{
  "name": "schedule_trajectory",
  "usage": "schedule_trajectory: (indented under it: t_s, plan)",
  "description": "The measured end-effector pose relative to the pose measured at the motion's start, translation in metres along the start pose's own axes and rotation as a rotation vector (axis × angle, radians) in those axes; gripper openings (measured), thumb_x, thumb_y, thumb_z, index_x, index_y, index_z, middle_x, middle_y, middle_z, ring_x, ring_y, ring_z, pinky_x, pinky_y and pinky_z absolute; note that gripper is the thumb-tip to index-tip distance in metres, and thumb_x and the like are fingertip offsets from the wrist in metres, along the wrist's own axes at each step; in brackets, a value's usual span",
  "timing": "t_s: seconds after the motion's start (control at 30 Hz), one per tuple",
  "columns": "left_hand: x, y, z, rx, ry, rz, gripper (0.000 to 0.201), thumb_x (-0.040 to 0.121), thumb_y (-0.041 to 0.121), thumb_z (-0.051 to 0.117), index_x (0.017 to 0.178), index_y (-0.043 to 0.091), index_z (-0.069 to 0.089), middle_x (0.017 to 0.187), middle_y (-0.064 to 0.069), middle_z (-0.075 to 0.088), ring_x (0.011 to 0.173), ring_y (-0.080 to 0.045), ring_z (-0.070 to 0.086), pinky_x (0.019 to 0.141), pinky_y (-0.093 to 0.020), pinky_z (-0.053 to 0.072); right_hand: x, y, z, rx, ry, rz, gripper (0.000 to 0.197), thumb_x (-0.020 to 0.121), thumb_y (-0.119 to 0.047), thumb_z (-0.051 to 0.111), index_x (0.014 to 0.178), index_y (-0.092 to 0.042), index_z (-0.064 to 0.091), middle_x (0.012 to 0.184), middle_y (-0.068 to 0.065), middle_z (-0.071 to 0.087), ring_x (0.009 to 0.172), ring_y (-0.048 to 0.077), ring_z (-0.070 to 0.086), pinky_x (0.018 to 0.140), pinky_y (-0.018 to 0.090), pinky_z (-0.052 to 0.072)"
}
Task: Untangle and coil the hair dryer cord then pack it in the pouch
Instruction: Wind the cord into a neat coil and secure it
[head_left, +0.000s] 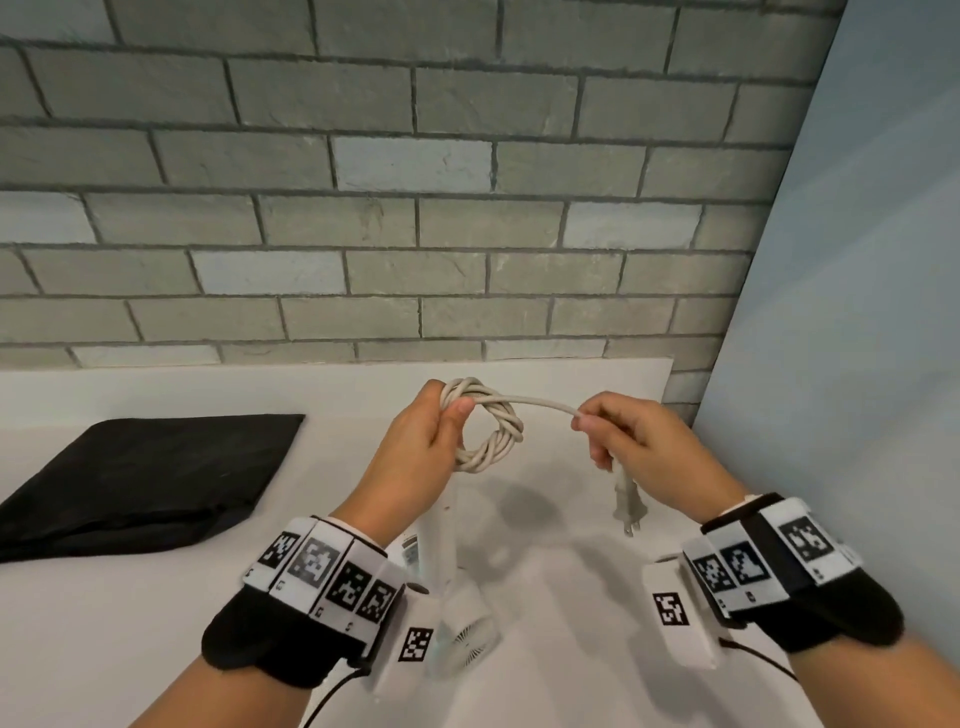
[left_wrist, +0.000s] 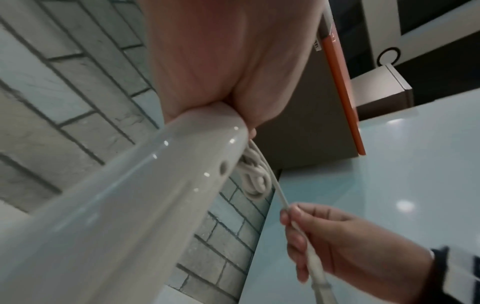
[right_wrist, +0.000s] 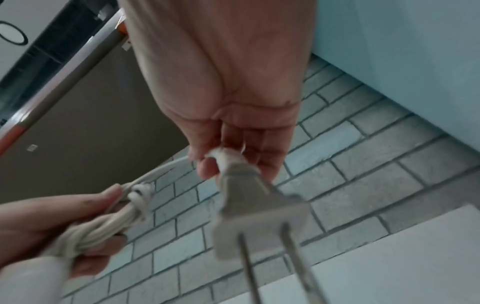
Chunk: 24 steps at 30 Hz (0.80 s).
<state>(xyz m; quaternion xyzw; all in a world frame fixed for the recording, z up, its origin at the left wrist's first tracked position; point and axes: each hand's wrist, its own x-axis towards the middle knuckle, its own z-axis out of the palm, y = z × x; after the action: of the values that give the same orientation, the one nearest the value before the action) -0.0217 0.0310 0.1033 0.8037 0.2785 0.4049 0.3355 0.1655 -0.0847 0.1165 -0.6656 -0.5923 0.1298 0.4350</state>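
My left hand (head_left: 441, 421) grips a small coil of white cord (head_left: 491, 423) held above the table. The white hair dryer (head_left: 447, 540) hangs below this hand, its handle (left_wrist: 130, 195) running up into the palm. From the coil (left_wrist: 255, 182) a short straight length of cord leads right to my right hand (head_left: 602, 434), which pinches the cord just above the plug (head_left: 628, 506). The plug (right_wrist: 255, 207) dangles under the right hand's fingers (right_wrist: 207, 168), prongs down. The black pouch (head_left: 140, 478) lies flat on the table's left side.
The white table (head_left: 571, 597) meets a grey brick wall (head_left: 363, 234) at the back. A pale blue panel (head_left: 857, 260) closes off the right side. Both wrists carry marker bands with thin black cables.
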Motion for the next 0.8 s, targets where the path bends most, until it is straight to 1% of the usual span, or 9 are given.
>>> schedule_trajectory:
  t_s: [0.1,0.2,0.3,0.37,0.43,0.57,0.63,0.7,0.8]
  plan:
    - [-0.003,0.006,0.000,0.013,-0.111,0.013,0.030,0.091,0.035,0.044,0.088,0.006,0.048,0.072,-0.007,0.057,0.065,-0.018,0.052,0.060,-0.032,0.045,0.003,0.002,-0.010,-0.233,0.190,-0.105,0.018,0.093,-0.027,0.045,0.079,-0.021,0.055,0.064,-0.007,0.055,0.063,0.008,0.049,0.061,0.026,0.038]
    - [-0.006,0.012,0.003,0.053,-0.150,0.059,0.030,0.088,0.036,0.051,0.085,0.006,0.049,0.068,-0.004,0.055,0.063,-0.017,0.053,0.060,-0.034,0.045,0.015,-0.012,-0.016,-0.460,0.376,-0.251,0.029,0.090,-0.038,0.039,0.086,-0.015,0.057,0.076,-0.011,0.053,0.080,0.019,0.041,0.068,0.032,0.031]
    - [-0.007,0.010,0.001,0.015,-0.131,0.069,0.026,0.089,0.035,0.048,0.078,0.012,0.049,0.065,-0.005,0.055,0.057,-0.012,0.053,0.055,-0.029,0.046,0.025,-0.006,-0.017,-0.650,0.282,-0.228,0.020,0.092,-0.029,0.047,0.090,-0.012,0.057,0.085,-0.009,0.051,0.084,0.018,0.038,0.066,0.032,0.031]
    - [-0.008,0.007,-0.002,-0.038,-0.106,0.058,0.026,0.090,0.033,0.046,0.074,0.014,0.047,0.063,-0.003,0.053,0.052,-0.006,0.049,0.052,-0.023,0.043,0.026,0.007,-0.015,-0.678,0.176,-0.142,0.012,0.091,-0.016,0.049,0.091,-0.008,0.058,0.090,0.001,0.057,0.087,0.021,0.046,0.068,0.032,0.034]
    - [-0.009,0.005,-0.004,-0.073,-0.094,0.043,0.026,0.091,0.032,0.045,0.072,0.014,0.046,0.063,-0.002,0.052,0.051,-0.005,0.047,0.052,-0.021,0.043,0.021,0.015,-0.008,-0.569,0.102,-0.125,0.013,0.092,-0.011,0.046,0.094,-0.005,0.058,0.095,0.009,0.057,0.086,0.023,0.052,0.071,0.033,0.040]
    - [-0.008,0.006,-0.003,-0.122,-0.129,0.037,0.021,0.091,0.030,0.046,0.070,0.025,0.048,0.061,0.008,0.052,0.054,-0.002,0.049,0.056,-0.021,0.043,0.011,0.003,0.028,0.059,-0.139,-0.029,0.033,0.095,-0.019,0.040,0.128,-0.019,0.040,0.109,-0.008,0.049,0.069,0.003,0.052,0.055,0.019,0.044]
    - [-0.007,0.008,-0.001,-0.159,-0.152,0.036,0.023,0.091,0.027,0.047,0.068,0.027,0.047,0.059,0.009,0.049,0.052,0.000,0.048,0.053,-0.014,0.040,0.014,0.000,0.044,0.104,-0.165,-0.085,0.048,0.092,-0.012,0.046,0.135,-0.030,0.031,0.109,-0.009,0.047,0.065,0.003,0.050,0.053,0.016,0.042]
    - [-0.007,0.009,-0.002,-0.193,-0.163,0.022,0.024,0.091,0.024,0.048,0.067,0.026,0.047,0.059,0.007,0.047,0.050,0.000,0.046,0.051,-0.013,0.039,0.019,0.002,0.053,0.074,-0.127,-0.130,0.049,0.089,-0.003,0.049,0.130,-0.028,0.040,0.104,-0.002,0.048,0.062,0.005,0.048,0.053,0.012,0.040]
    - [-0.009,0.006,-0.003,-0.260,-0.154,-0.008,0.026,0.091,0.023,0.049,0.066,0.023,0.047,0.058,0.007,0.047,0.050,-0.002,0.045,0.052,-0.016,0.040,0.022,0.008,0.059,0.106,-0.088,-0.034,0.018,0.091,-0.004,0.046,0.100,-0.012,0.059,0.078,0.003,0.055,0.051,0.003,0.049,0.050,0.019,0.042]
